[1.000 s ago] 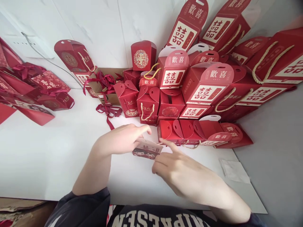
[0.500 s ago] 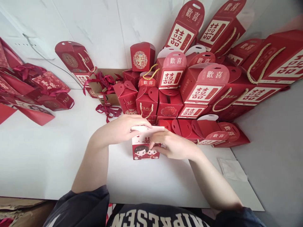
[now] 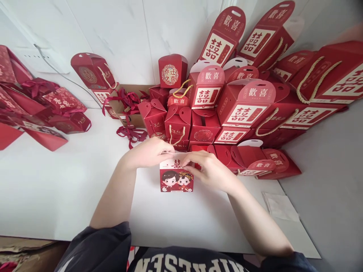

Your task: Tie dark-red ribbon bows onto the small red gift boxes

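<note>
1. Small box [image 3: 177, 181]: upright on the white counter [image 3: 70, 189], set back from the near edge, roughly mid-length. Pale upper panel with red characters, red lower front with two cartoon figures.
2. Left hand [image 3: 155, 152]: fingers bent at the box's top left edge, touching it. Thumb and grip hidden; can't tell if pinching.
3. Right hand [image 3: 208, 166]: at upper right of the box, thumb and forefinger tips drawn close together over the pale panel. Can't tell if card is between them.
4. Red gift boxes [image 3: 205, 126]: stacked behind and to the right, toward the wall; some have rope handles.
5. Cardboard box [image 3: 133, 120]: near the back edge, dark red ribbons inside. Loose ribbon bundle [image 3: 132, 135] just in front.
6. Flat white packet [image 3: 280, 206]: near right edge.
</note>
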Demonstrator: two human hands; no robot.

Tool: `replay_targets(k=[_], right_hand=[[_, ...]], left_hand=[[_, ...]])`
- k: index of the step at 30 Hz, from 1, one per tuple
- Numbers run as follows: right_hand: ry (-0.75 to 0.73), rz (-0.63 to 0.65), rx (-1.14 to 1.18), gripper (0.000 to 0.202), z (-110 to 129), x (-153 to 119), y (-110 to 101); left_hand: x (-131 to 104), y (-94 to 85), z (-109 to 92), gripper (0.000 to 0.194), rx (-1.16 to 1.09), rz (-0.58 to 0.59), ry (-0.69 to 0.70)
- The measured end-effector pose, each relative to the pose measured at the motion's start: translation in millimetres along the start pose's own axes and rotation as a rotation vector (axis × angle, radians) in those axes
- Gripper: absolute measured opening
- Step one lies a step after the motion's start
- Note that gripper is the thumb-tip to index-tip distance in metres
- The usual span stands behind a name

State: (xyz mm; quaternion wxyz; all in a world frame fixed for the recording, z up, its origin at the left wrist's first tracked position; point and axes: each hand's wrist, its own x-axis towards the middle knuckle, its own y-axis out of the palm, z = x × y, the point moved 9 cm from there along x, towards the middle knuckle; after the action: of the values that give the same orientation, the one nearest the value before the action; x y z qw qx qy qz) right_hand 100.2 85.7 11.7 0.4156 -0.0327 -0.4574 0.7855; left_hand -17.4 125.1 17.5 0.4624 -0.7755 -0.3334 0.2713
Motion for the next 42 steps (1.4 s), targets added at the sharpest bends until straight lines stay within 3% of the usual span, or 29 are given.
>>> replay_targets(k=[4,8,13,25,31,37,42], right_hand=[[-0.079,-0.081,-0.149,0.009,10,-2,-9],[-0.151,-0.117,-0.034,0.007,15,-1,-15],[-0.125,-0.207,0.122,0.003,14,-3,-28],[0.031,-0.160,0.099,0.004,3,-4,-22],[0.041,-0.233,-0.182,0.013,3,-2,-21],[-0.079,-0.040,-0.284,0.021,7,2,9],[-0.032,0.057,-0.338,0.012,12,-1,15]], left_hand=[[-5,-12.7,-17,0.021,-0.019,-0.116,0.009],[-12,-24.7,-36,0.023,-0.152,-0.246,0.053],[-17,-26.4,-45,0.023,-0.189,-0.277,0.074],[-14,-14.8,-48,0.024,-0.042,-0.183,0.122],[-9,-5.1,-35,0.019,-0.029,-0.042,0.092],[-3,1.4,-26,0.013,0.043,-0.009,0.015],[-5,3.7,-31,0.016,0.100,0.000,0.007]])
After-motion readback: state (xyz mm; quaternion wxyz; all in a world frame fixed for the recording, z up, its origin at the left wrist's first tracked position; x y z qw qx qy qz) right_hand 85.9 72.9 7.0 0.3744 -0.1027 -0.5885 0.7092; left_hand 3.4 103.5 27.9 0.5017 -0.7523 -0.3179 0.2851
